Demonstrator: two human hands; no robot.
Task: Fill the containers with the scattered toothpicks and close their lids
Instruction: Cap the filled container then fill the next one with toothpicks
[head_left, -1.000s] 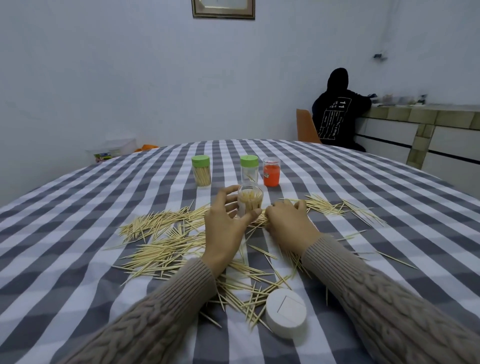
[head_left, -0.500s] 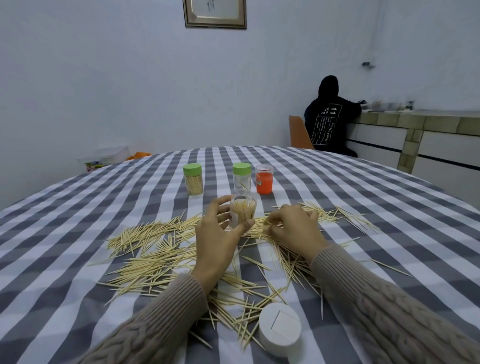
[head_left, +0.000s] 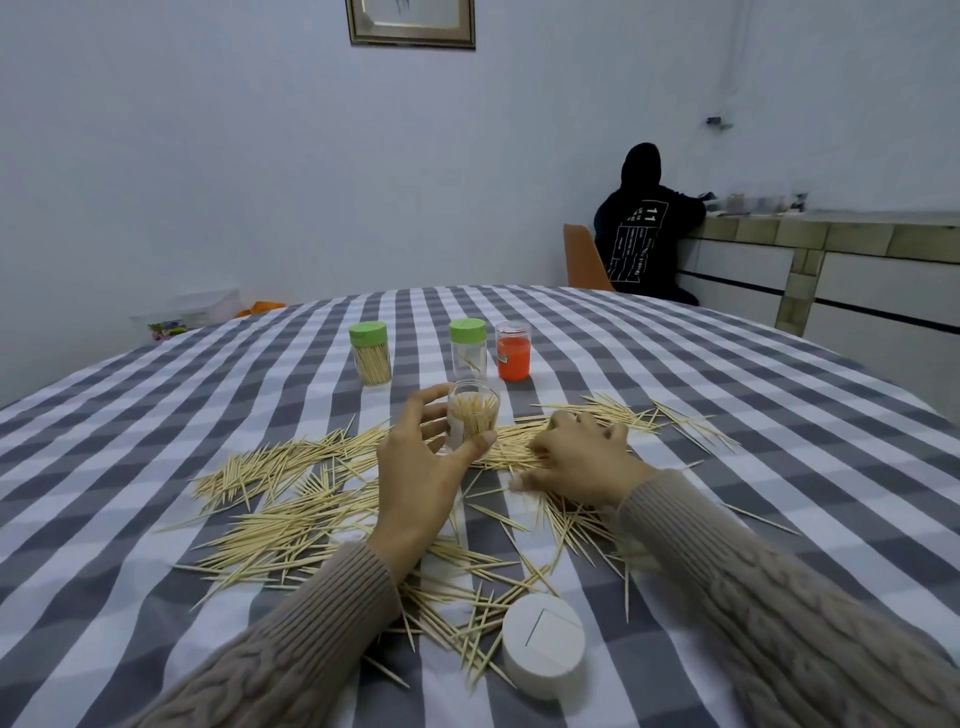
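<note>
My left hand (head_left: 415, 467) grips a clear open container (head_left: 472, 415), upright on the table and partly filled with toothpicks. Just right of it my right hand (head_left: 582, 462) lies knuckles-up on the scattered toothpicks (head_left: 291, 509), fingers curled down into the pile; what they pinch is hidden. A white lid (head_left: 543, 644) lies near the front edge. Behind stand a green-lidded container full of toothpicks (head_left: 370, 353), a nearly empty green-lidded container (head_left: 467, 345) and a clear container with an orange inside (head_left: 513, 351).
The checked tablecloth (head_left: 727, 415) covers a large table. A person in a black hooded top (head_left: 644, 234) sits at the back right beside an orange chair (head_left: 584, 257) and a tiled counter (head_left: 831, 244). A plastic box (head_left: 187, 314) stands beyond the table's left edge.
The camera has tilted slightly. My right hand has shifted a little to the right over the toothpick pile. My left hand still holds the open container in place.
</note>
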